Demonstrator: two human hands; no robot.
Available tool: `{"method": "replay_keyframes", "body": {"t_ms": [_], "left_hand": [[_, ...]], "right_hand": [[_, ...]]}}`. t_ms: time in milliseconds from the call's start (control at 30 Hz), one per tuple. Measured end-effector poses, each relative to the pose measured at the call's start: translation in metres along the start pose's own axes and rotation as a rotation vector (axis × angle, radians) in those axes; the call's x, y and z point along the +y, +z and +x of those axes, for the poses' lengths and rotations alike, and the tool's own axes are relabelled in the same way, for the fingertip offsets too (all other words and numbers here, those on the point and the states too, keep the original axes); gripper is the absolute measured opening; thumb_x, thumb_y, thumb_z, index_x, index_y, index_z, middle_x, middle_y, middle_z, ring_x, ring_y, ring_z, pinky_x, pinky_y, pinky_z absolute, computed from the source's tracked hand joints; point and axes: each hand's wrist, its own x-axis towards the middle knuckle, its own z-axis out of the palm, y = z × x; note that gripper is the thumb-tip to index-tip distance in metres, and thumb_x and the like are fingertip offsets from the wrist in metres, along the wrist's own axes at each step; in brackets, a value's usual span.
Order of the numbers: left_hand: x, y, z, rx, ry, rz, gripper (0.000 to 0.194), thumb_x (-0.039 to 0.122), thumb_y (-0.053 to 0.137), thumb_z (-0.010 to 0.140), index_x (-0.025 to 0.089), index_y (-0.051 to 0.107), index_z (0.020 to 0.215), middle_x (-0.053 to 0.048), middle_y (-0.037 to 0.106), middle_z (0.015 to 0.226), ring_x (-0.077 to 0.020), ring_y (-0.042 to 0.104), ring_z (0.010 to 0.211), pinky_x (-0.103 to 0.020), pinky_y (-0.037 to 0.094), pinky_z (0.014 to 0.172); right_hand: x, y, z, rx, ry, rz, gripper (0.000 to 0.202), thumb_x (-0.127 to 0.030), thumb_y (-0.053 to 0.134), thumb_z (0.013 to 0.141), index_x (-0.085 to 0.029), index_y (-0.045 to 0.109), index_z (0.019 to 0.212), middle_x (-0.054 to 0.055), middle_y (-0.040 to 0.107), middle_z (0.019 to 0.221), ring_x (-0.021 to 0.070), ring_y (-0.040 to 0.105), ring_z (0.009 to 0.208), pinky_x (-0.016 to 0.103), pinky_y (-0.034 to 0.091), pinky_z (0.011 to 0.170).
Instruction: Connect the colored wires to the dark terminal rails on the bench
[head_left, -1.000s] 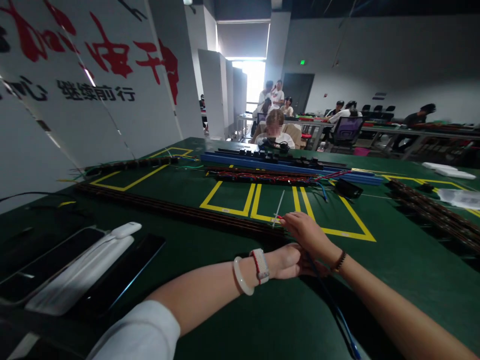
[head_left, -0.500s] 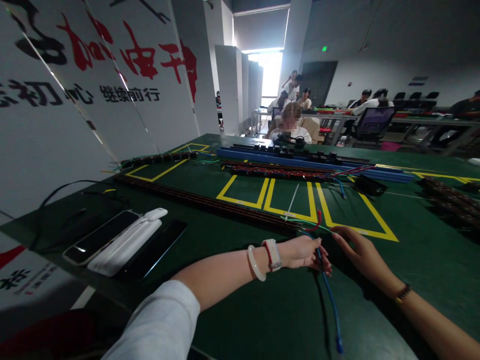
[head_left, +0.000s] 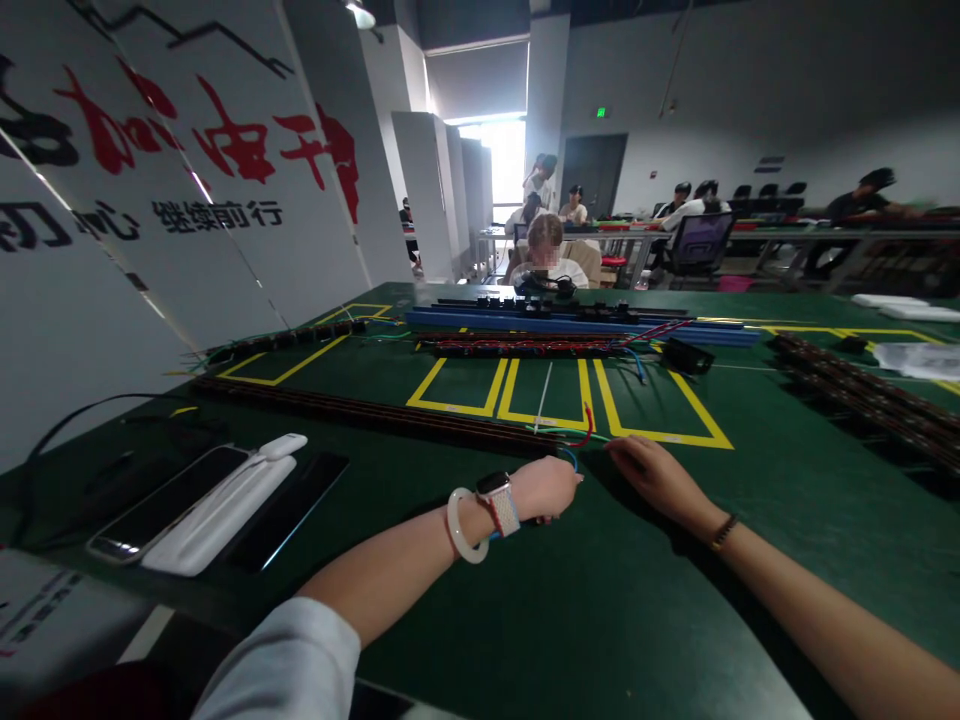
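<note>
My left hand (head_left: 546, 488), with a watch and a pale bangle on its wrist, is closed on a blue wire (head_left: 571, 458) near the right end of a long dark strip (head_left: 390, 416). Part of the wire shows below the wrist. To the right, my right hand (head_left: 645, 468) pinches the tip of a green wire (head_left: 596, 434) coming from the same end. A short red wire (head_left: 589, 425) curls up between the two hands, touched by neither. A thin white stick (head_left: 543, 398) lies just behind the strip's end.
Phones (head_left: 289, 508) and a white case (head_left: 217, 515) lie at left. Farther back are a blue rail (head_left: 525, 320), a strip with red wires (head_left: 525, 346) and a black block (head_left: 687, 356). Dark strips (head_left: 870, 400) lie at right. A person (head_left: 551, 260) sits across the table.
The view has turned right. My left hand has rolled over with its back up, and the blue wire's free end, which hung toward the front, is now mostly hidden. My right hand keeps the green wire.
</note>
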Motion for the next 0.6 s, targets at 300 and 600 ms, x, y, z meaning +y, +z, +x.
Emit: {"method": "replay_keyframes", "body": {"t_ms": [300, 600], "left_hand": [[-0.03, -0.016, -0.091, 0.307, 0.14, 0.062, 0.046, 0.055, 0.027, 0.09, 0.019, 0.056, 0.092, -0.002, 0.062, 0.077, -0.0134, 0.059, 0.065, -0.024, 0.045, 0.059], [-0.162, -0.008, -0.193, 1.117, -0.394, 0.491, 0.057, 0.045, 0.035, 0.09, 0.018, 0.036, 0.139, -0.008, 0.031, 0.149, -0.0298, 0.019, 0.139, -0.051, 0.01, 0.113]], "right_hand": [[-0.008, -0.001, 0.0, -0.001, -0.084, 0.009, 0.024, -0.026, 0.04, 0.093, -0.018, 0.059, 0.106, 0.01, 0.058, 0.098, 0.0195, 0.057, 0.084, 0.035, 0.049, 0.073], [-0.003, 0.003, 0.0, -0.032, -0.111, -0.014, 0.026, -0.029, 0.041, 0.093, -0.018, 0.059, 0.108, 0.01, 0.057, 0.099, 0.0197, 0.057, 0.083, 0.035, 0.049, 0.073]]}}
